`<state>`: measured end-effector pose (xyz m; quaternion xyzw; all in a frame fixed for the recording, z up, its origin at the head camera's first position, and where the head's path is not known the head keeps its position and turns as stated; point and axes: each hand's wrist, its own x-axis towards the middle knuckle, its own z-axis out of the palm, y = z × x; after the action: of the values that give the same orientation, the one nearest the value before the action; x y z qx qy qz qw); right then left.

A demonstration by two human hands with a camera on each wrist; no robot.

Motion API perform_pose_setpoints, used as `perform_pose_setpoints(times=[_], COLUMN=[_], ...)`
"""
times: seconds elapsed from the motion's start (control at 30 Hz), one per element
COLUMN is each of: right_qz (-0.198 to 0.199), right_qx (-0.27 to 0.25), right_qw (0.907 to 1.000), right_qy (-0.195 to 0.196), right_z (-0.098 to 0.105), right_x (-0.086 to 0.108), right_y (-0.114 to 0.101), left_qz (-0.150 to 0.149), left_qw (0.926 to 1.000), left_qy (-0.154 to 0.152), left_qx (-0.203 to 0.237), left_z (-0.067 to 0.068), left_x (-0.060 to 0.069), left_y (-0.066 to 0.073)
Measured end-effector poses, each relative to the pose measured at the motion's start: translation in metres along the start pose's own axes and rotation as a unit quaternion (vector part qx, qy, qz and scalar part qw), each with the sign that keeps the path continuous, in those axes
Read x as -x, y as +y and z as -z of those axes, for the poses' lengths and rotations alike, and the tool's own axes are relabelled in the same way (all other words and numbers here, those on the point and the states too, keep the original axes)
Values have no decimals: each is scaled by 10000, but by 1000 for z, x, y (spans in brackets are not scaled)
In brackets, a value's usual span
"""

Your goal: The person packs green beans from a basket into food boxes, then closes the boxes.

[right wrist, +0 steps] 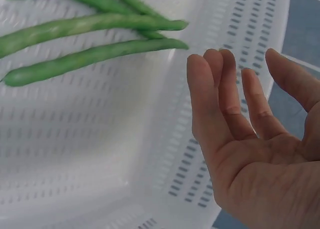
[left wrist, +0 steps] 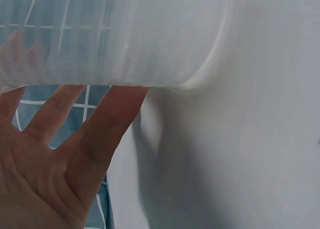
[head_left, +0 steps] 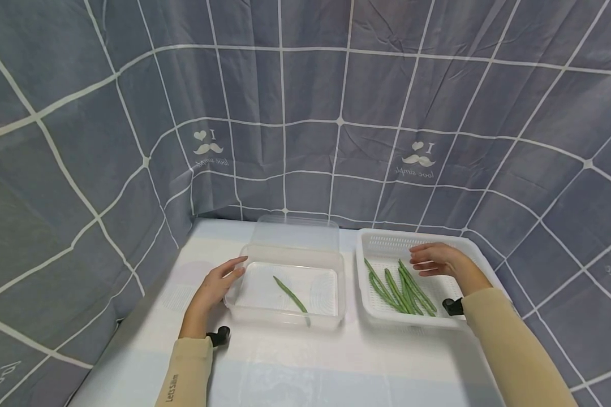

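At the left side of a clear plastic box (head_left: 285, 316), my left hand (head_left: 216, 288) touches its rim and wall with fairly straight, spread fingers. Through the box's see-through wall (left wrist: 165, 39), some fingertips of the left hand (left wrist: 50, 154) show in the left wrist view. One green bean (head_left: 291, 294) lies slantwise in this box. My right hand (head_left: 438, 260) hovers over a white perforated basket (head_left: 412, 320), its fingers loosely bent and holding nothing. Several green beans (head_left: 407, 291) lie in a loose bunch on the basket floor; in the right wrist view, beans (right wrist: 95, 59) lie beside the right hand (right wrist: 250, 149).
Behind the box lies a clear flat lid (head_left: 297, 229). Everything stands on a table with a pale cover (head_left: 305, 362). A grey curtain with white grid lines (head_left: 310, 147) hangs around the table at the back and both sides.
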<state>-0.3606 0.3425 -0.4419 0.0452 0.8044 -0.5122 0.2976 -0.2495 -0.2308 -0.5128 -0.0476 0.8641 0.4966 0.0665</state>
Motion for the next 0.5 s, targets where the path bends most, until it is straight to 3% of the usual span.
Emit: perform_pose_setpoints(times=[0.5], right_qz=[-460], right_qx=[711], right_qw=[9963], right_qy=[147], right_z=[4], right_x=[-7], right_y=[25], left_qz=[-26], left_qw=[10000], left_qy=[-32], left_qx=[62], left_z=[1], left_x=[1], left_y=[2])
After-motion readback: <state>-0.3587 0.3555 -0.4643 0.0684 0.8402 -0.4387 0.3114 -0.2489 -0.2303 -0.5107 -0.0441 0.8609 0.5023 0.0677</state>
